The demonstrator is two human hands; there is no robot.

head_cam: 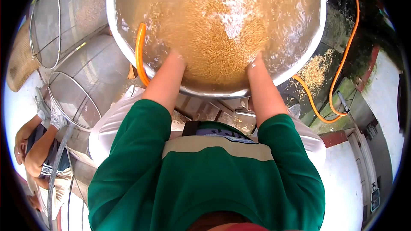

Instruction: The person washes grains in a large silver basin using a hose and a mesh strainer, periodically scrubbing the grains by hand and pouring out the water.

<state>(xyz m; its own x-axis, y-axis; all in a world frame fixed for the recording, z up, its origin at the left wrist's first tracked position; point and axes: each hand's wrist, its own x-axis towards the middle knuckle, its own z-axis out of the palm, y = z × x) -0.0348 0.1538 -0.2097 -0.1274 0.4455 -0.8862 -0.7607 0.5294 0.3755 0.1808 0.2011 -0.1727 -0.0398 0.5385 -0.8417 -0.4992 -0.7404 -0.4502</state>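
Before me stands a large round metal basin (321, 22) filled with cloudy brown water and golden grain (221, 35). My left hand (176, 54) is sunk in the water at the left of the grain heap; only the wrist and forearm show. On the right side of the heap, my right hand (255, 59) is likewise under the surface, its fingers hidden. Whether either hand holds grain cannot be seen. An orange hose (140, 48) hangs over the basin's rim beside my left forearm, its end in the basin.
Two mesh cylinders with metal hoops (75, 101) lie at the left, near a burlap sack (21, 61). Another person (41, 147) sits at the lower left. Spilled grain (313, 72) and a looping orange hose (348, 48) lie on the right.
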